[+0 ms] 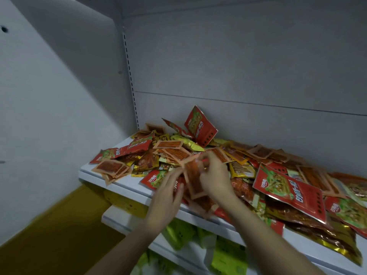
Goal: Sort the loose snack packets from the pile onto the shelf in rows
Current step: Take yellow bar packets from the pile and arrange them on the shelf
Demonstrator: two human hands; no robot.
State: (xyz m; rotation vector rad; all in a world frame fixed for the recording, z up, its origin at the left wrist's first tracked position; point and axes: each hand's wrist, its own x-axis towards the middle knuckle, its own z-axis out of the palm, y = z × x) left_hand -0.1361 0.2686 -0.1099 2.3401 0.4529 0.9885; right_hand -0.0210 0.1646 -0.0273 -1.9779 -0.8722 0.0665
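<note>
My right hand [213,175] pinches a thin orange spicy-strip packet [193,180] by its upper edge, my left hand [165,193] spread loose just beside it, above the pile [258,175]; it looks light, floppy and slippery, so I'd grip the sealed margins.

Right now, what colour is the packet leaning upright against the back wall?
Red, with a green and yellow food picture: the leaning packet, seen in the head view.

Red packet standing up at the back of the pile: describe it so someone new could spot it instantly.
Start at the grey back wall of the white shelf, near its slotted upright. At the pile's far edge, one large red snack packet leans against that wall. It is the only one propped up on end; its neighbours lie flat or jumbled.
</note>
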